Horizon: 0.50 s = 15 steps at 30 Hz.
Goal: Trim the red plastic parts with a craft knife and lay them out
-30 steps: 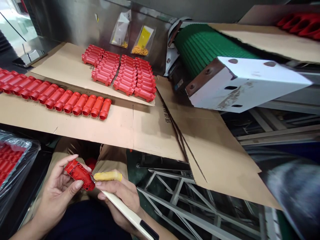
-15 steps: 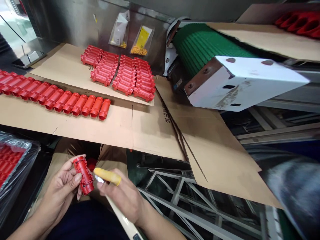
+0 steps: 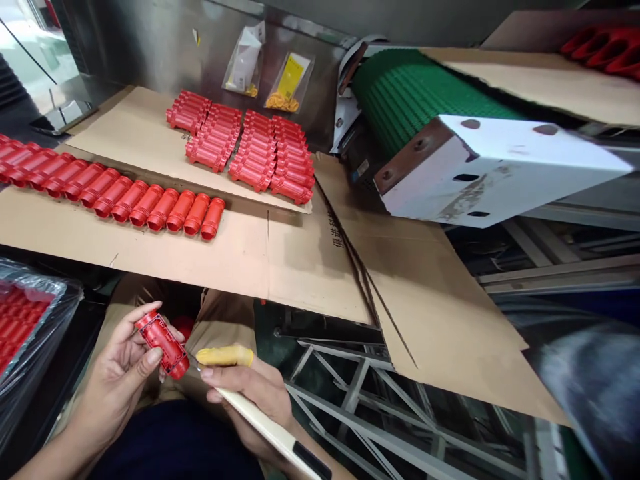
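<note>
My left hand (image 3: pixel 123 373) holds a red ribbed tube (image 3: pixel 163 343) above my lap, fingers behind it and thumb on its near side. The tube is tilted, its lower end toward my right hand. My right hand (image 3: pixel 255 393), with a yellow cover on one finger, grips a tool with a long cream handle (image 3: pixel 263 427) and a dark end section. The tool's small metal tip is close to the tube's lower end; whether they touch I cannot tell.
A row of red tubes (image 3: pixel 133 200) and stacked red parts (image 3: pixel 255 150) lie on cardboard (image 3: pixel 300 267). Beyond are two plastic bags (image 3: pixel 290 83) and a green conveyor (image 3: pixel 425 93) with a white metal end. A plastic-lined crate (image 3: pixel 65 293) of red parts stands at left.
The tube has tilted further in my left hand. My right hand has moved slightly right and turned, showing more of the tool's handle. The whole view has shifted a little.
</note>
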Available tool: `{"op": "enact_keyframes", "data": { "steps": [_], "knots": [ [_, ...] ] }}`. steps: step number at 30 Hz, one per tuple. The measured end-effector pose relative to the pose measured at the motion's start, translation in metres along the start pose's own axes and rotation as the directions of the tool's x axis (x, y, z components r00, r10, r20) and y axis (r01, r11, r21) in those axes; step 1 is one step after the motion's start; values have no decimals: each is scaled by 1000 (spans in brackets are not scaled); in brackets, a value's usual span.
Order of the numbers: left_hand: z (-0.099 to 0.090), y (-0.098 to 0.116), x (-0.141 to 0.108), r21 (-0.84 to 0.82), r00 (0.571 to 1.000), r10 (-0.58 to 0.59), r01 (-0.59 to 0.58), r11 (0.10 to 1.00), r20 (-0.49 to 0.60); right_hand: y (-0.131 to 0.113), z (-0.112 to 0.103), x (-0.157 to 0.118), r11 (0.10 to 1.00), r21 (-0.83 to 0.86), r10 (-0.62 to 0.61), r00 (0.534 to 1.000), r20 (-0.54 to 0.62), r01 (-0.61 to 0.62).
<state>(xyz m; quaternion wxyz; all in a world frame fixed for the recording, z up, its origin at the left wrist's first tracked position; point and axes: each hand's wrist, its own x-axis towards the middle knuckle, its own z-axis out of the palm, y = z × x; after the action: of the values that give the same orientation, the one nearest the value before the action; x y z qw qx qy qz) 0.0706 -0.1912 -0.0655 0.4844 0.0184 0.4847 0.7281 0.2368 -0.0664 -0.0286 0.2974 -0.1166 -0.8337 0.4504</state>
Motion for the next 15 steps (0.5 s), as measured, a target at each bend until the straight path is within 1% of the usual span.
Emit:
{"op": "enact_keyframes", "data": {
  "steps": [3, 7, 9, 11, 12, 13, 14, 15],
  "knots": [
    [0, 0, 0, 0, 1000, 0, 0, 1000, 16, 1, 4, -3, 999, -14, -47, 999, 25, 47],
    [-1, 0, 0, -12, 1000, -15, 15, 1000, 26, 3, 5, -4, 997, -64, -38, 998, 49, 41],
    [-1, 0, 1, -19, 999, -31, 32, 999, 35, 4, 3, -2, 993, -88, -65, 994, 92, 73],
    [-1, 0, 1, -24, 998, -54, 55, 998, 46, 4, 2, -1, 991, -75, -99, 988, 117, 109],
    [-1, -1, 1, -26, 997, -63, 65, 998, 48, 4, 1, 0, 995, -40, -87, 992, 97, 91],
    [-1, -1, 1, -27, 996, -72, 73, 997, 53, 3, 1, -1, 999, 16, -40, 998, 48, 39],
    [-1, -1, 1, -29, 995, -77, 79, 996, 61, 3, 1, -1, 996, 86, 38, 999, -19, -36],
    [-1, -2, 1, -31, 995, -79, 81, 996, 68, 2, 2, -1, 983, 149, 118, 990, -82, -105]
  ]
}}
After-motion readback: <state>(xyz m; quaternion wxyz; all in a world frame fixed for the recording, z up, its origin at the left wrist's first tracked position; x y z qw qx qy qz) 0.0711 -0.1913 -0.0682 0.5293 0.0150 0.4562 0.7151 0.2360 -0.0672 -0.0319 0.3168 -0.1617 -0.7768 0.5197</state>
